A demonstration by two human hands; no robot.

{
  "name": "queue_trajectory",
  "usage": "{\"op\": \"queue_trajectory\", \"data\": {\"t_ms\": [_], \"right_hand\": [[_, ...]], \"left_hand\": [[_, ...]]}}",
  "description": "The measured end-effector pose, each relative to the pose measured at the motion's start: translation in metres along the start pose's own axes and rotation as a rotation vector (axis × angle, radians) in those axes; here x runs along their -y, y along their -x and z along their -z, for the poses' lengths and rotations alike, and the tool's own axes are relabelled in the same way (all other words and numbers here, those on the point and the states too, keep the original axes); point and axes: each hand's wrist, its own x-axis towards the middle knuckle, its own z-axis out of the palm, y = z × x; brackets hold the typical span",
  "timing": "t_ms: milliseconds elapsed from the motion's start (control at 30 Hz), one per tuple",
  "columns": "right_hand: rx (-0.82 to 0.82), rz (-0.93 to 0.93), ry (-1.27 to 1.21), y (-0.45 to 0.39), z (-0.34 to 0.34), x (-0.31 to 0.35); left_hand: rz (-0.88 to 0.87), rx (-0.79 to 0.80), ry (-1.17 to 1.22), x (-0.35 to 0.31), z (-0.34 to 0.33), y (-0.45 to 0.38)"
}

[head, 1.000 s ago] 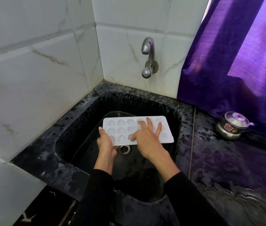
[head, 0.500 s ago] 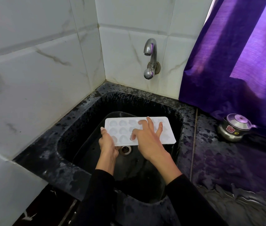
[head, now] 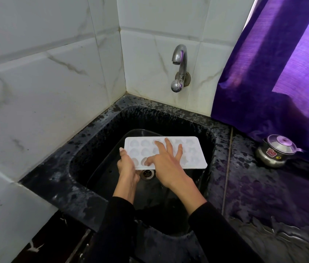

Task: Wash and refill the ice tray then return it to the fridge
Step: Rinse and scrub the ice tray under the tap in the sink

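Holding the ice tray over the sink, the left hand grips its near corner while the right hand rubs the cups with spread fingers; rubbing every cup under the tap would probably clean it best.

Wet black counter under steel pot

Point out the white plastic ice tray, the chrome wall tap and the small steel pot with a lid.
white plastic ice tray [head: 191, 158]: head view, bare right part of its top.
chrome wall tap [head: 180, 59]: head view, curved spout.
small steel pot [head: 277, 147]: head view, domed lid.
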Motion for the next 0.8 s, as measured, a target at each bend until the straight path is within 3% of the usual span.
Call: {"op": "queue_trajectory", "data": {"t_ms": [433,633,800], "right_hand": [[0.004,0.008,0.051,-0.001,-0.001,0.003],[-0.067,0.001,-0.011,-0.004,-0.001,0.004],[-0.032,0.08,-0.015,-0.003,-0.003,0.017]], "left_hand": [[0.017,0.006,0.014,-0.001,0.001,-0.005],[0.021,0.033,0.015,-0.001,-0.001,-0.005],[0.018,0.047,-0.009,0.003,-0.001,-0.006]]}}
